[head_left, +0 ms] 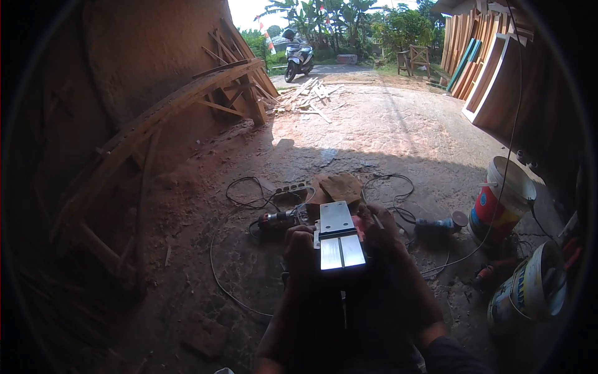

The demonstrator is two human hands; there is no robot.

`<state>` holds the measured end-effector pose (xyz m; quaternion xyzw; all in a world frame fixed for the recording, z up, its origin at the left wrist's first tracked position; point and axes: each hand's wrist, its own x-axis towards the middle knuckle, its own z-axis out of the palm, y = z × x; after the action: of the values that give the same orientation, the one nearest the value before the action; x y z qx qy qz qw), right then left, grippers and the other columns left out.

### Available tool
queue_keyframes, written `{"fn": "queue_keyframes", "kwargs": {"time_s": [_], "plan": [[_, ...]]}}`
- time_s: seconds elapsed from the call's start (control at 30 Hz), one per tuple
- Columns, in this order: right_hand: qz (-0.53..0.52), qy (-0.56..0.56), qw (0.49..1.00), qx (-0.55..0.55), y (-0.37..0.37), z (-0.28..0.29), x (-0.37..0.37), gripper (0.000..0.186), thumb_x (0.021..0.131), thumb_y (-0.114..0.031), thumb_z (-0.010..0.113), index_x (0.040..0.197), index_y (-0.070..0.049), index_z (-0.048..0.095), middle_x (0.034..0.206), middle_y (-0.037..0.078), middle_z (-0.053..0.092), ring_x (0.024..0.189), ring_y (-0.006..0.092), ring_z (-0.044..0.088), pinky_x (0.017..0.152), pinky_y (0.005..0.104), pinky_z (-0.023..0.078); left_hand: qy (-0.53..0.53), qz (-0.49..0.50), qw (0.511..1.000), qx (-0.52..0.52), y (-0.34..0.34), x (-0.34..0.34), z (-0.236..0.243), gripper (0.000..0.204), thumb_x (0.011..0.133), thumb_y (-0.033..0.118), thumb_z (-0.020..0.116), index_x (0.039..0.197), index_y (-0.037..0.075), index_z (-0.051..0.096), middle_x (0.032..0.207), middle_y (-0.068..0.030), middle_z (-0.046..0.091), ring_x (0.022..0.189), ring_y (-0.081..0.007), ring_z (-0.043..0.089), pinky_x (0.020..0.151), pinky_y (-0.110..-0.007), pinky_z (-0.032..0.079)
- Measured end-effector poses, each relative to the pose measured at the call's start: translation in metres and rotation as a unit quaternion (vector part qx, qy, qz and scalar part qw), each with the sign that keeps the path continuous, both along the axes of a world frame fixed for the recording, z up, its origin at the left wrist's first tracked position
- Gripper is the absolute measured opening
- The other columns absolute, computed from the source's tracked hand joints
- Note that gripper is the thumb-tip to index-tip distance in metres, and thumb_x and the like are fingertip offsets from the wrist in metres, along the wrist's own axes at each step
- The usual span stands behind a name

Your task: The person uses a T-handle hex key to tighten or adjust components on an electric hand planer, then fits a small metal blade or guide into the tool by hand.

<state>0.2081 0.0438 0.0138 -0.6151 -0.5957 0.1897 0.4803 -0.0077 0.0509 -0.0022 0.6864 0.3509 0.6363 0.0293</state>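
Observation:
An electric hand planer (337, 219) is held before me with its shiny metal sole turned up, a dark slot crossing it between the two plates. My left hand (300, 248) closes around its left side, the fingers in deep shadow. On the opposite side my right hand (382, 229) grips the planer near a red part of its body. A thin pale thing shows by the right fingers, too small to make out. Just beyond the planer lies a brown wooden block (340, 187). The planer's underside, toward my lap, is hidden in the dark.
A power strip (293, 187), a red-and-black power tool (277, 218) and an angle grinder (441, 223) lie around on the ground with loose cords. Two buckets (522, 181) stand at right. A long wooden bench (168, 112) runs along the left wall; scrap wood (311, 95) lies farther off.

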Motion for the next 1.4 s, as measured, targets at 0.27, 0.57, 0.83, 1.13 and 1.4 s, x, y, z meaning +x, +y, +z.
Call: {"fn": "queue_keyframes", "kwargs": {"time_s": [0.27, 0.57, 0.83, 1.13, 1.4], "plan": [[0.059, 0.247, 0.944, 0.212, -0.035, 0.153, 0.025, 0.048, 0.104, -0.049, 0.049, 0.087, -0.006, 0.064, 0.057, -0.003, 0.046, 0.042, 0.0041, 0.033, 0.04, 0.0221, 0.024, 0.025, -0.11, 0.992, 0.061, -0.04, -0.019, -0.027, 0.019, 0.099, 0.003, 0.052, 0.081, 0.006, 0.047, 0.09, -0.0101, 0.054, 0.1, -0.0244, 0.065, 0.093, -0.037, 0.052], [0.263, 0.374, 0.817, 0.351, -0.044, 0.24, -0.031, 0.023, 0.108, -0.028, 0.045, 0.11, -0.008, 0.054, 0.086, 0.0, 0.049, 0.063, 0.006, 0.046, 0.043, 0.0202, 0.037, -0.001, -0.112, 0.991, 0.075, -0.034, -0.01, -0.024, 0.018, 0.091, -0.003, 0.054, 0.077, 0.004, 0.048, 0.084, -0.0085, 0.053, 0.093, -0.0274, 0.067, 0.082, -0.038, 0.057], [0.32, 0.409, 0.827, 0.214, -0.019, 0.229, -0.033, 0.03, 0.107, -0.036, 0.047, 0.091, -0.011, 0.056, 0.06, -0.003, 0.038, 0.038, 0.0061, 0.029, 0.033, 0.0197, 0.025, 0.015, -0.105, 0.992, 0.075, -0.037, -0.012, -0.017, 0.015, 0.091, -0.002, 0.052, 0.08, 0.007, 0.049, 0.083, -0.0073, 0.053, 0.091, -0.0278, 0.067, 0.086, -0.042, 0.056], [0.301, 0.333, 0.87, 0.205, -0.024, 0.231, -0.048, 0.035, 0.107, -0.037, 0.047, 0.085, -0.011, 0.054, 0.058, -0.005, 0.035, 0.039, 0.0037, 0.028, 0.034, 0.0205, 0.022, -0.012, -0.119, 0.99, 0.075, -0.035, -0.013, -0.024, 0.015, 0.093, 0.002, 0.053, 0.079, 0.006, 0.05, 0.084, -0.0093, 0.055, 0.093, -0.0299, 0.068, 0.087, -0.044, 0.056], [0.32, 0.415, 0.849, 0.071, -0.007, 0.243, -0.044, 0.053, 0.107, -0.047, 0.044, 0.108, -0.001, 0.068, 0.052, -0.002, 0.037, 0.037, 0.0088, 0.029, 0.033, 0.0265, 0.022, -0.014, -0.125, 0.989, 0.071, -0.037, -0.012, -0.019, 0.015, 0.094, 0.005, 0.052, 0.079, 0.006, 0.05, 0.084, -0.01, 0.055, 0.092, -0.0315, 0.068, 0.088, -0.048, 0.056]]}}
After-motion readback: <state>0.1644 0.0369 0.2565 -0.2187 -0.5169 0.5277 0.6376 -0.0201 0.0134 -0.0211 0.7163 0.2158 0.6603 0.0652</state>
